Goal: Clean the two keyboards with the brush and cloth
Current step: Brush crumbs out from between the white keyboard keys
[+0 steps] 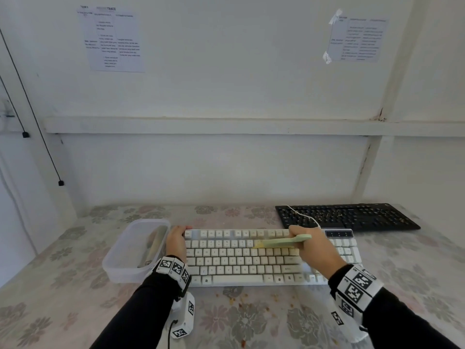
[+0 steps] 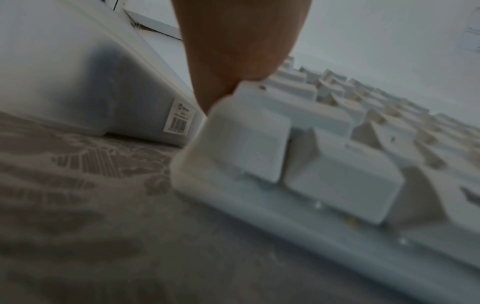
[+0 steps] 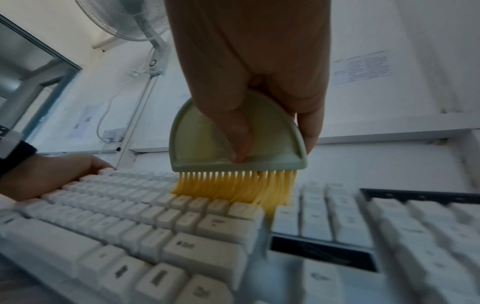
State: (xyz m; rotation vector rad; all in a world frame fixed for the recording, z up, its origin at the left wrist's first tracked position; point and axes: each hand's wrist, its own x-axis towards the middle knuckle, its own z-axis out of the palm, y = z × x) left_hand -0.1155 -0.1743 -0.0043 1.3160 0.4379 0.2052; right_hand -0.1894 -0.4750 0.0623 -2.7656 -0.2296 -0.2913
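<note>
The right hand [image 1: 314, 250] grips the green brush [image 1: 284, 241], its yellow bristles [image 3: 233, 185] pressed onto the white keyboard [image 1: 239, 263], whose 9 o'clock end the left hand [image 1: 176, 241] clasps, while the black keyboard [image 1: 347, 216] lies at 1 o'clock.

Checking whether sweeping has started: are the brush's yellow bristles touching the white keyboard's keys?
Touching. The right wrist view shows the yellow bristles of the brush bent against the keys of the white keyboard, some dipping between them.
</note>
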